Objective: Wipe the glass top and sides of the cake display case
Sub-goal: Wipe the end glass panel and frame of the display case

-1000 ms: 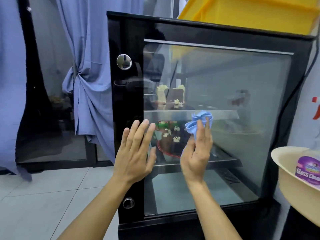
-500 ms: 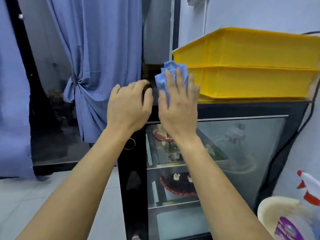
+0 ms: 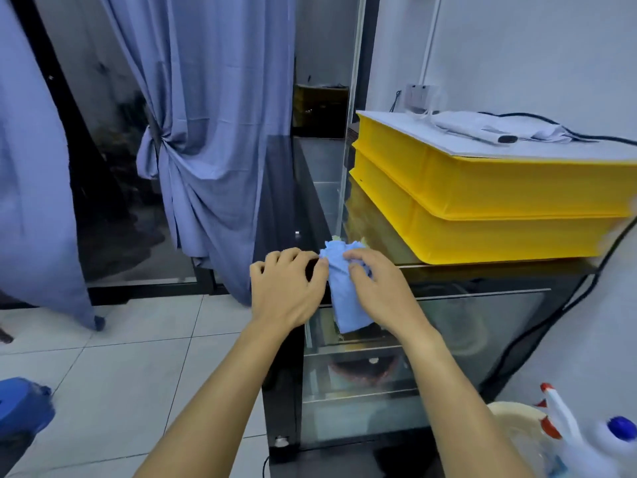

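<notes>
The black-framed cake display case [image 3: 282,208] stands in front of me, seen from above, with cakes dimly visible through its glass side. A light blue cloth [image 3: 344,298] lies over the near top edge of the case and hangs down the glass. My right hand [image 3: 382,291] grips the cloth with curled fingers. My left hand [image 3: 286,288] rests with curled fingers on the case's top corner, its thumb touching the cloth's left edge.
Two stacked yellow trays [image 3: 482,201] cover the right part of the case top, with papers and a cable on them. Blue curtains [image 3: 206,132] hang at the left. A cream basin [image 3: 513,422] with spray bottles [image 3: 565,439] sits at lower right. White tiled floor lies below.
The view rose from the case's side glass to its top. My right hand carried the cloth up from the side glass to the top edge, and my left hand moved up to the top corner.
</notes>
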Demonstrator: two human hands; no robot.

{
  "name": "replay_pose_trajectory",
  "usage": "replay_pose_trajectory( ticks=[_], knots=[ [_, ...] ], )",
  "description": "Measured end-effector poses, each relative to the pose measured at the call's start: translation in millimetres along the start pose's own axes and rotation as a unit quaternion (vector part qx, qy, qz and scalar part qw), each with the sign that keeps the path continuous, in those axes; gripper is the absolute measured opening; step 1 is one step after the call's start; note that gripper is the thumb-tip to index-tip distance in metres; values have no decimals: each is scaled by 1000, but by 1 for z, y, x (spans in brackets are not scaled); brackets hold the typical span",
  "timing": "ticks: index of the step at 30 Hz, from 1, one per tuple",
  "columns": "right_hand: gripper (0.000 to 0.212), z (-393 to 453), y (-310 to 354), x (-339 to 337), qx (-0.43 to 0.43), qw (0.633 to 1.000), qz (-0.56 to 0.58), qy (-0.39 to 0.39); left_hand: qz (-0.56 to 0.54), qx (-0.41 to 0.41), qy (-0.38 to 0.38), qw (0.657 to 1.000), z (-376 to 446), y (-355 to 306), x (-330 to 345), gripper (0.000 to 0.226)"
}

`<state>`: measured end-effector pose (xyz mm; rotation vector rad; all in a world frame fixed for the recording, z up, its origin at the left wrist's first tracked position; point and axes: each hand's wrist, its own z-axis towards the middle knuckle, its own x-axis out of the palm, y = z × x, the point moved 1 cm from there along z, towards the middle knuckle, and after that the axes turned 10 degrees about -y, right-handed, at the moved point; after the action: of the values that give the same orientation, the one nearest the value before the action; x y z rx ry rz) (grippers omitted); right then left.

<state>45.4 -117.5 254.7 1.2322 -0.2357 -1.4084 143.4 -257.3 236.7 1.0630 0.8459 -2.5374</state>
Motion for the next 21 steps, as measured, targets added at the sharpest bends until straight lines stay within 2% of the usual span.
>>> replay_pose_trajectory(
  ticks=[3,5,8,10,13,16,19,21],
  knots=[
    [35,17,7,-13,-26,1000,-17,5,10,-57,119,991,21,-18,-13,62],
    [41,31,7,-20,-21,997,-65,46,31,-68,170,983,32,-25,-15,61],
    [50,42,8,-27,14,982,-118,150,-5,-82,170,982,33,-27,-15,36],
    [49,47,8,-32,17,978,-124,164,-58,-93,145,983,29,-30,-18,18],
    [44,49,3,-35,3,972,-142,188,-147,-108,145,973,25,-36,-24,8],
    [36,46,-2,-39,-25,971,-170,165,-198,-68,163,964,27,-40,-32,10],
    [60,38,3,-48,-92,972,-144,159,-219,4,185,958,28,-47,-48,14],
    [53,31,11,-59,-130,972,-127,146,-220,44,208,952,29,-58,-65,13]
  ],
)
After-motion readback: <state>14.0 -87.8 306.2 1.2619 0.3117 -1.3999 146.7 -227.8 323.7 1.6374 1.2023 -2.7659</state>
